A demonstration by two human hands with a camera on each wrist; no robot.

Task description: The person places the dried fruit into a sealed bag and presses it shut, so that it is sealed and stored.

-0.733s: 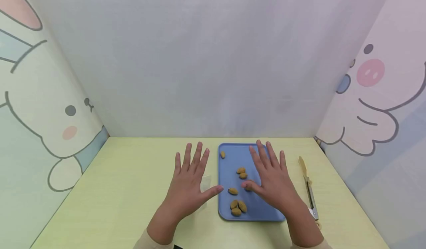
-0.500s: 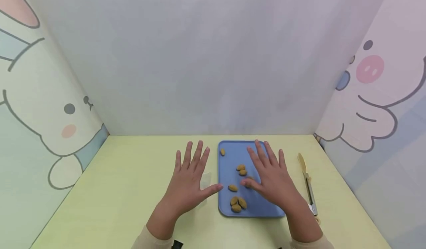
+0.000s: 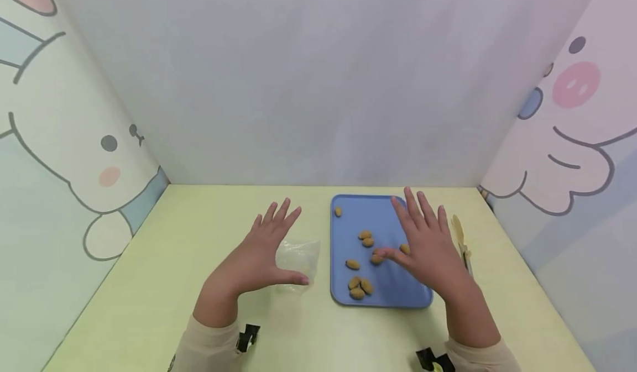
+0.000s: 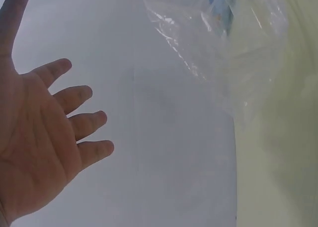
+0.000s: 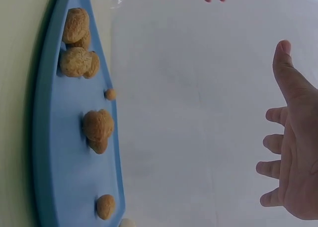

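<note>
My left hand (image 3: pixel 256 256) hovers with spread fingers over a clear plastic bag (image 3: pixel 302 261) on the table, without gripping it. The left wrist view shows its bare palm (image 4: pixel 37 142) and the crinkled bag beyond. Over the right part of a blue tray (image 3: pixel 343 300) is my right hand (image 3: pixel 428 250), fingers spread and holding nothing. Several brown, wrinkled, oval nut-like pieces (image 3: pixel 357 293) are scattered across the tray, some in small clusters. My right hand partly covers the tray, and in the right wrist view its palm (image 5: pixel 303 152) stays apart from the pieces.
Tongs (image 3: pixel 461 242) with yellowish tips and metal arms lie right of the tray, their near end hidden by my right arm. A pale back wall (image 3: pixel 308 84) and side walls with cartoon animals enclose the yellow table (image 3: pixel 214 217). Black straps (image 3: pixel 247 338) show near both cuffs.
My left hand has moved left and turned, uncovering more of the plastic bag. My right hand has moved slightly right, showing more of the pieces. The head view has shifted a little.
</note>
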